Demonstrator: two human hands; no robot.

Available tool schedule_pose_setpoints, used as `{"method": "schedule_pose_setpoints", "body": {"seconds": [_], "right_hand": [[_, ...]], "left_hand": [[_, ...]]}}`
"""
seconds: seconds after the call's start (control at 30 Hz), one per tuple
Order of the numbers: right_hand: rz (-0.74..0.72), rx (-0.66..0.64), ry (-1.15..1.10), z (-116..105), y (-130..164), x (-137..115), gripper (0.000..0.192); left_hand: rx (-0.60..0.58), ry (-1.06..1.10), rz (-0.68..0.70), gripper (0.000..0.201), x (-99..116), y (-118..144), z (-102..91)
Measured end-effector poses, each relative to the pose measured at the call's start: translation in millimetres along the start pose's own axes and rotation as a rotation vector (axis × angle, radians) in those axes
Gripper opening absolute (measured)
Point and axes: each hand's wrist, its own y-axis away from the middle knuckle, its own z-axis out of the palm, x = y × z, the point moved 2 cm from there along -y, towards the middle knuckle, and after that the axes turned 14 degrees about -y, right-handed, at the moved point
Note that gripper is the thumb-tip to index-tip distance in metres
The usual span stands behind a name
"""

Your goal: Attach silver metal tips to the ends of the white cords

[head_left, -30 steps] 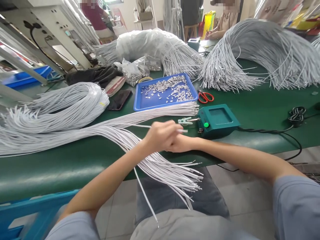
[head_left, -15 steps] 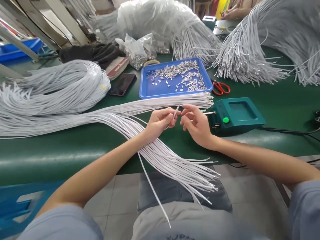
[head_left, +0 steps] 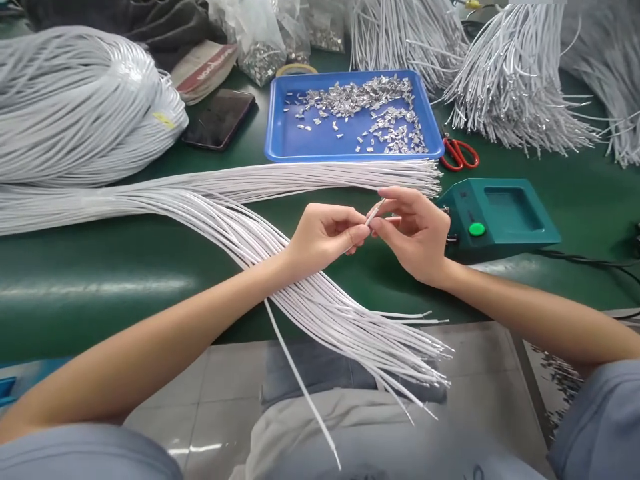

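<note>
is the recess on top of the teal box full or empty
Empty: the square recess in the teal plastic box shows only its bare floor.

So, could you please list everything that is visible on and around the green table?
white cord: one, white, its end pinched between both hands
loose cords: many, white, fanned over the table's near edge
straight cord bundle: one, white, before the tray
coiled cords: one big coil, white, far left
blue tray: one, blue, centre back
metal clips: many, silver, in the tray
scissors: one, red handles, right of the tray
teal box: one, green button, right
phone: one, black, left of the tray
table: one, green
left hand: one
right hand: one
</note>
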Motion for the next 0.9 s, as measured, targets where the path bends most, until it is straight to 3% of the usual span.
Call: {"method": "schedule_pose_setpoints", "body": {"seconds": [0.13, 0.4, 0.67, 0.9], "right_hand": [[-0.009, 0.005, 0.001, 0.0, 1.3, 0.6, 0.032], [-0.059, -0.006, 0.033, -0.4, -0.3, 1.3, 0.036], [-0.125, 0.016, 0.108, -0.3, 1.8, -0.8, 0.037], [-0.001, 0.081, -0.010, 2.9, -1.0, -4.4, 0.016]], "left_hand": [[0.025, -0.057, 0.005, 0.031, 0.0, -1.6, -0.1], [0.008, 0.087, -0.103, 0.025, -0.6, -4.0, 2.3], [0.023, 0.056, -0.162, 0.019, 1.9, -2.2, 0.9], [0.050, 0.008, -0.162, 0.020, 2.7, -2.5, 1.4]]}}
